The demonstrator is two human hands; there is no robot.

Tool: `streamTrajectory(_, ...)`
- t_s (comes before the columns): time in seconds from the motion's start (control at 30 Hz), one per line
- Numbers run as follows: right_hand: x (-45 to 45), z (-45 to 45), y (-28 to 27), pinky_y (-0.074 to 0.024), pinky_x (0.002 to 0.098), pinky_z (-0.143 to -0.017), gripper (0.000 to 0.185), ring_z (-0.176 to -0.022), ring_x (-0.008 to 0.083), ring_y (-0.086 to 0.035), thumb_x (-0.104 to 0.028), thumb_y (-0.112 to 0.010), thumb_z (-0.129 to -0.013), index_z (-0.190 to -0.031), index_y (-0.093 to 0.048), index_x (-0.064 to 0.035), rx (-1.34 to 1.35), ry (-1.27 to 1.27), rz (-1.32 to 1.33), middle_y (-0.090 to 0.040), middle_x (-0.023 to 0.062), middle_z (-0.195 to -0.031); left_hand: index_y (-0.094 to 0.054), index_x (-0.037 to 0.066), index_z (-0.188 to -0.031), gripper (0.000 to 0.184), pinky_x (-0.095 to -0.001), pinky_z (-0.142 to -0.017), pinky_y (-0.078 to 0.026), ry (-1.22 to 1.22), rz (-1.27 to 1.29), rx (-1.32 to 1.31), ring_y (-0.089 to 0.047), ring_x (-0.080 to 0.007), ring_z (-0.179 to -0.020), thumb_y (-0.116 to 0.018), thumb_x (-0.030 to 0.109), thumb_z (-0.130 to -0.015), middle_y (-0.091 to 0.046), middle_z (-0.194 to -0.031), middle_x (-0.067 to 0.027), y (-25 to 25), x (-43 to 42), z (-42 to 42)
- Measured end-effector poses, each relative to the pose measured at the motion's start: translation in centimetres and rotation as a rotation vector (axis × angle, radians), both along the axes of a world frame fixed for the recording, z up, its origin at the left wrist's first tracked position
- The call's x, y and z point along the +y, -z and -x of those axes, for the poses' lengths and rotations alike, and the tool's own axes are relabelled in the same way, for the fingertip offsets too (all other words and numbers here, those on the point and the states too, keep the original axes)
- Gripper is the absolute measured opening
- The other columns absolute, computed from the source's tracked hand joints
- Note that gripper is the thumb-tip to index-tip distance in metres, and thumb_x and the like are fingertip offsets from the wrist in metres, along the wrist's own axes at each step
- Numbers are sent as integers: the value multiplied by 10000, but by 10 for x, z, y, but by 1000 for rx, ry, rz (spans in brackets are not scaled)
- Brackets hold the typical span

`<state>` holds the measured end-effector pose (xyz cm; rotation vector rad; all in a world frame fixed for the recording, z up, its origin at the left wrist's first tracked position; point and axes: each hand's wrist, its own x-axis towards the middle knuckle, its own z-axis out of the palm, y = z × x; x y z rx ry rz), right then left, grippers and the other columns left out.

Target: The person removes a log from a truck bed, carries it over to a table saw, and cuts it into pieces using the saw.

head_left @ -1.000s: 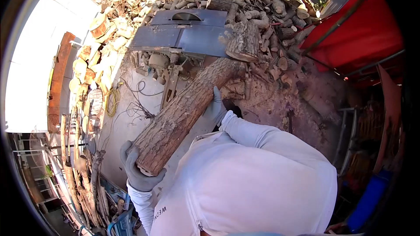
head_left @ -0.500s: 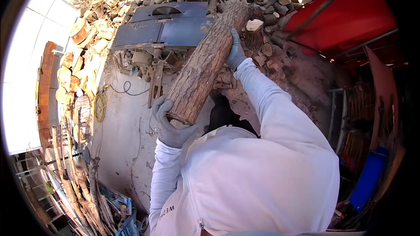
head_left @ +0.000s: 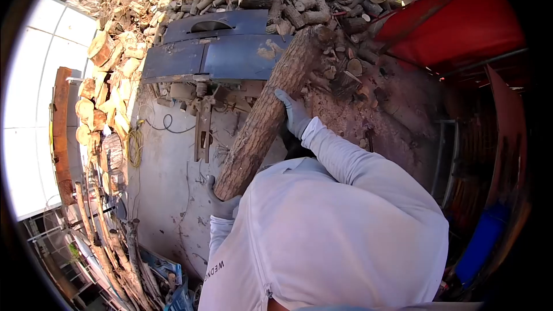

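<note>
A long, thick log (head_left: 265, 118) with rough brown bark slants across the view, its near end close to my body and its far end up by the wood pile. My left hand (head_left: 223, 200), in a grey glove, cups the log's near end from below and the left. Gloved as well, my right hand (head_left: 294, 114) presses on the log's right side about midway along, fingers over the bark. Just beyond the log's left side is a saw table (head_left: 245, 57) with a dark blue metal top. Its round saw blade (head_left: 211, 25) sticks up through a slot.
Cut firewood (head_left: 299, 11) is heaped behind the table. Split rounds (head_left: 92, 109) are stacked along the left wall, with a yellow cord (head_left: 135, 145) beside them. Long poles (head_left: 103, 236) lean at lower left. A red sheet (head_left: 455, 23) hangs at right, and sawdust covers the ground (head_left: 351, 109).
The log has come down and nearer to my body, with both hands still on it. My right hand is lower and further back along the log.
</note>
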<state>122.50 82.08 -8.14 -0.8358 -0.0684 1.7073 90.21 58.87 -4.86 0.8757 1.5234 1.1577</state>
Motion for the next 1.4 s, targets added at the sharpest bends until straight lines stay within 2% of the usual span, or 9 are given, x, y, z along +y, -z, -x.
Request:
streamTrajectory(0.07, 25, -4, -3, -519, 367, -1025, 662, -1167, 203, -653, -287, -892, -856, -1379, -619, 14, -216, -18, 40, -676, 79, -1328, -255, 67, -1605, 1221, -468, -1147, -465, 68, 26, 58, -511, -314, -1368, -913, 2, -578, -439, -1518, -158, 26, 7, 4)
streamTrajectory(0.2, 103, -2, -3, -546, 353, -962, 666, -1112, 200, -675, -239, -927, -818, -1334, -641, 69, -379, -89, 71, -680, 121, -1330, -299, 102, -1587, 1156, -511, -1130, -484, -2, 88, -321, -568, -347, -1319, -916, -2, -614, -549, -1425, -191, 38, 55, -18)
streamTrajectory(0.37, 166, 4, 10, -557, 332, -956, 594, -1091, 184, -691, -224, -883, -877, -1305, -624, 98, -589, -116, -88, -721, 155, -1216, -454, 143, -1508, 803, -618, -914, -590, -108, 330, -840, -611, -356, -1280, -849, 209, -811, -583, -1458, -110, 35, 122, -57)
streamTrajectory(0.53, 138, 19, -29, -545, 336, -936, 640, -1036, 189, -680, -267, -865, -901, -1365, -579, 68, -1009, -301, -116, -718, 133, -1175, -495, 149, -1520, 792, -628, -916, -604, -134, 365, -999, -613, -358, -1294, -829, 396, -846, -608, -1459, -114, 65, 196, -75)
streamTrajectory(0.63, 128, 26, 58, -550, 332, -905, 630, -1019, 193, -674, -347, -851, -909, -1352, -612, 32, -611, -554, -29, -716, 104, -1156, -498, 174, -1522, 792, -636, -896, -614, -176, 376, -1078, -625, -361, -1282, -786, 506, -863, -617, -1451, -127, 66, 206, -85)
streamTrajectory(0.77, 133, 34, -16, -562, 348, -884, 580, -1035, 185, -682, -393, -835, -918, -1325, -669, -15, -642, -808, 81, -727, 83, -1185, -462, 162, -1553, 843, -670, -949, -585, -83, 421, -1174, -613, -364, -1308, -741, 579, -876, -603, -1471, -147, 62, 214, -83)
streamTrajectory(1.0, 143, 60, 23, -524, 354, -1026, 601, -1145, 225, -686, -326, -880, -883, -1304, -664, 45, -556, -614, -55, -719, 142, -1277, -401, 165, -1602, 929, -730, -1094, -442, -5, 272, -1006, -518, -374, -1419, -802, 507, -838, -514, -1570, -146, 83, 225, -51)
streamTrajectory(1.17, 152, 74, 25, -545, 300, -913, 472, -1016, 154, -706, -314, -848, -919, -1247, -732, 4, -623, -719, -52, -763, 64, -1144, -404, 138, -1594, 935, -728, -1063, -476, -24, 467, -1064, -510, -388, -1422, -812, 487, -828, -519, -1559, -151, 63, 231, -34)
streamTrajectory(1.4, 167, 90, 18, -539, 348, -979, 538, -1089, 201, -699, -302, -876, -877, -1264, -715, 37, -605, -790, -44, -746, 118, -1226, -408, 147, -1584, 928, -697, -997, -544, -89, 417, -1128, -553, -384, -1376, -808, 484, -817, -545, -1524, -152, 72, 237, -22)
